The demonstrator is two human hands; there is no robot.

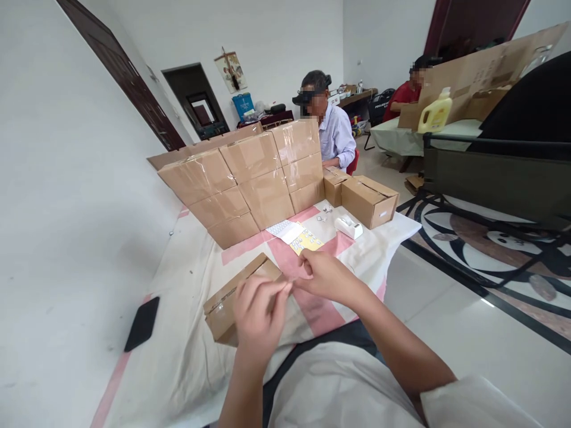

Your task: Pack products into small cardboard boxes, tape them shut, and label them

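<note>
My left hand (259, 312) is closed in a pinch above a small cardboard box (225, 312), hiding part of it. The fingertips of my right hand (323, 273) are curled and pinched close to the left fingertips, over the pink-and-white tablecloth (316, 309). Whatever lies between the two pinches is too thin or blurred to make out. Just beyond my right hand are a yellow printed sheet (304, 240) and a white sheet with small printed marks (281, 229). A white tape dispenser (349, 226) sits farther right.
Stacked cardboard boxes (263, 178) form a wall across the table, with two closed boxes (368, 199) at its right end. A black phone-like slab (143, 323) lies at the left edge. Behind the wall sits a person (334, 131); another is at a far table holding a yellow jug (435, 113).
</note>
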